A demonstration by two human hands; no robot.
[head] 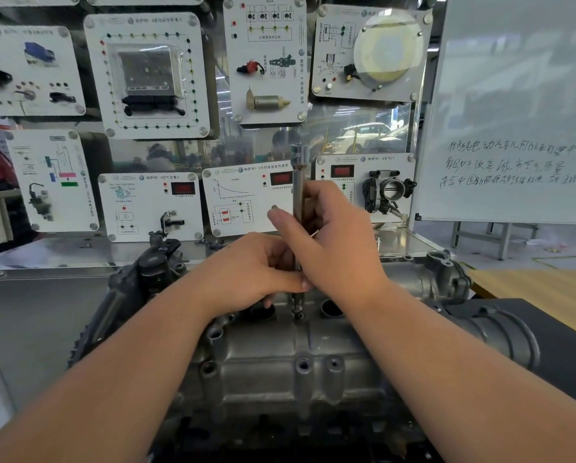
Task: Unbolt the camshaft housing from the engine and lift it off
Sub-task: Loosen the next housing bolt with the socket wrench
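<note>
The grey cast camshaft housing (273, 359) lies on top of the engine in front of me, with bolt holes along its near side. A long steel socket extension (298, 175) stands upright, its lower end on a bolt (297, 315) near the housing's far edge. My right hand (330, 242) grips the shaft of the extension about halfway up. My left hand (256, 272) holds the lower part of the shaft, thumb and fingers pinched around it just above the bolt.
A display wall of white training panels (153, 75) stands right behind the engine. A whiteboard (513, 111) with handwriting is at the right. A black intake part (500, 329) lies to the engine's right, and a wooden tabletop (547, 285) beyond it.
</note>
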